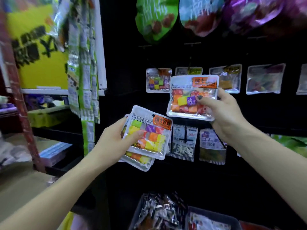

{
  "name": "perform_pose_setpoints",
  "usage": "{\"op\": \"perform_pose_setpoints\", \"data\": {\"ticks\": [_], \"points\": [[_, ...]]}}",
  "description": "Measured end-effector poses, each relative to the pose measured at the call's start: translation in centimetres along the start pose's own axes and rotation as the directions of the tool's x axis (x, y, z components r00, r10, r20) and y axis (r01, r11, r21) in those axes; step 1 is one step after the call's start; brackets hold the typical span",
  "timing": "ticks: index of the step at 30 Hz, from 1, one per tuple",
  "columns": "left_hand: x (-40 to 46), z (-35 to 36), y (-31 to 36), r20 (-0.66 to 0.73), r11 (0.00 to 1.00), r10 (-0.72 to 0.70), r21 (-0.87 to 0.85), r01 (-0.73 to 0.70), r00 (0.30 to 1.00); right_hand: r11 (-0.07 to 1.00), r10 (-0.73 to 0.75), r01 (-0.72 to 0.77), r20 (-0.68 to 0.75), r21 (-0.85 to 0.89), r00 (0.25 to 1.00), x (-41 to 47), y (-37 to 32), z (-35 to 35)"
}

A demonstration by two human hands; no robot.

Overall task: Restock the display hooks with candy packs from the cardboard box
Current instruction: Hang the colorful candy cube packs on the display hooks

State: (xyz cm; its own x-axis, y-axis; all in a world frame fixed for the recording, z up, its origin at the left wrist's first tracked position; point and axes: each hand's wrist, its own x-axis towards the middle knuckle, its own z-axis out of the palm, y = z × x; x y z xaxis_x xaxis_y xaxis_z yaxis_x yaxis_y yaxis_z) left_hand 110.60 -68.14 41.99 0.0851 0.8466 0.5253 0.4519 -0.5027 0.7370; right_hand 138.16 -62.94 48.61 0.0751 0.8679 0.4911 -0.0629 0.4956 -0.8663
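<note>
R hand (227, 117) grips one candy pack (192, 97) by its right edge, held up to the black display panel (126, 77), just below the matching pack on its hook (158, 80). L hand (114, 143) grips a spare stack (147, 135), lower left. Advice: level the pack, line its hang hole w/ the hook tip, push straight back. Dim aisle; bins (214, 216) along bottom edge. Cardboard box not seen.

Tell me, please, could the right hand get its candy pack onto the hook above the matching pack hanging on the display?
Probably yes: the right hand holds its candy pack just right of the hanging pack, with nothing between them.
</note>
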Motion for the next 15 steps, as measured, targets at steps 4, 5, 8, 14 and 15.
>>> {"op": "perform_pose_setpoints", "data": {"ticks": [4,5,8,14,15], "points": [[2.4,0.2,0.3,-0.1,0.995,-0.014,-0.103,0.004,0.995,0.998,-0.015,0.013,0.035,0.068,0.999,3.6,-1.3,3.7],[3.1,0.3,0.4,-0.104,0.994,-0.024,-0.112,0.012,0.994,0.996,-0.008,0.004,0.046,0.084,0.999,4.3,-1.6,4.7],[5.0,1.0,0.0,-0.083,0.997,-0.042,-0.067,0.037,0.996,0.996,0.039,-0.044,0.067,0.082,0.997,6.4,-1.9,7.5],[6.8,2.3,-2.0,-0.11,0.987,-0.115,-0.121,0.101,0.987,0.992,0.111,-0.115,0.081,0.048,0.99,9.3,-0.4,11.1],[6.9,2.4,-2.3,-0.119,0.984,-0.127,-0.138,0.11,0.985,0.991,0.117,-0.121,0.082,0.053,0.99,9.4,-0.3,11.4]]}}
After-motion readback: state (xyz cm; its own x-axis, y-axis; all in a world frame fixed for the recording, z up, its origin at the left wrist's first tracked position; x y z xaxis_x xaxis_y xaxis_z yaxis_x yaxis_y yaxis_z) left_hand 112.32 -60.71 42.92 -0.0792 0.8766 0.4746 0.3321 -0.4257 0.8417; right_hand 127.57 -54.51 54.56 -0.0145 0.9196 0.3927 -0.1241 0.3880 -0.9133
